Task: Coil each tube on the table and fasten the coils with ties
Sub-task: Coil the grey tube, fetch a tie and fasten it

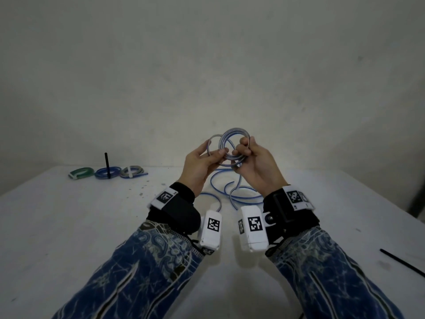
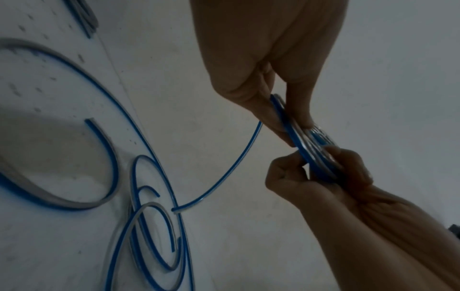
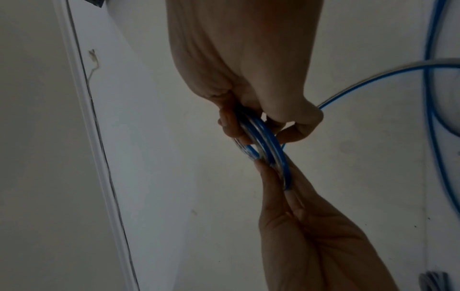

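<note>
At the far left edge of the table [image 1: 69, 226] lay three finished coils [image 1: 108, 173], green, blue and grey-blue in a row just beside one another, each apparently fastened; a black tie [image 1: 106, 165] stood up from the middle one. We read no writing on them.

Centre, raised above the table: the tube [image 1: 230, 143], clear with a blue stripe. Our left hand [image 1: 202, 164] pinched one loop of it between thumb and curled fingers. Our right hand [image 1: 255, 162] gripped the gathered turns, fingers clenched round the bundle. The free remainder trailed down to the table and lay in loose curves between our wrists.

Handling, judged: light, thin, springy. The loose curves held their bend, so we expected turns to spring open if released. Surface looked smooth, likely slippery. Best hold is where the turns cross, pinching all strands together, leaving the opposite side free for a tie.

Near the right edge lay a loose black tie [image 1: 402, 263].

Labels: only black-and-white square code markers on the wrist bands and camera housings; no readable words or brands.
</note>
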